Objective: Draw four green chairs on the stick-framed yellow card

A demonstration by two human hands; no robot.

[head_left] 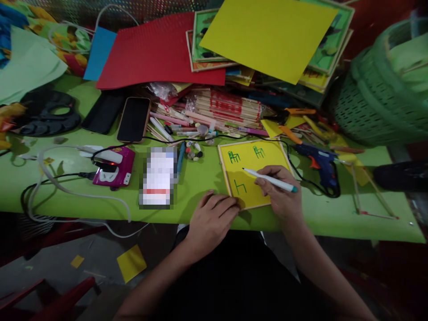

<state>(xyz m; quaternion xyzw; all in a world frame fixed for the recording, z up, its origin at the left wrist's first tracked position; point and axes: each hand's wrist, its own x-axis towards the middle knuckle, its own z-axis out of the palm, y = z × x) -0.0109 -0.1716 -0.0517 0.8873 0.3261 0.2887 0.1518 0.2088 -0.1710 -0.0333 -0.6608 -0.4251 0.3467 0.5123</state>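
A small yellow card [267, 154] with a wooden stick frame lies on the green table [200, 183]; three green chair drawings are on it. My right hand [281, 191] pinches a white marker [269, 179] with a teal cap end, tip resting just above the card's middle. My left hand [212, 218] lies flat, fingers together, pressing the card's lower left corner at the table's front edge.
A blue glue gun [319, 162] lies right of the card. Two phones [133, 119], a pink device [113, 167] with cables, a stick pile [224, 109], red [157, 51] and yellow [270, 33] paper sheets and a green basket [384, 84] crowd the table.
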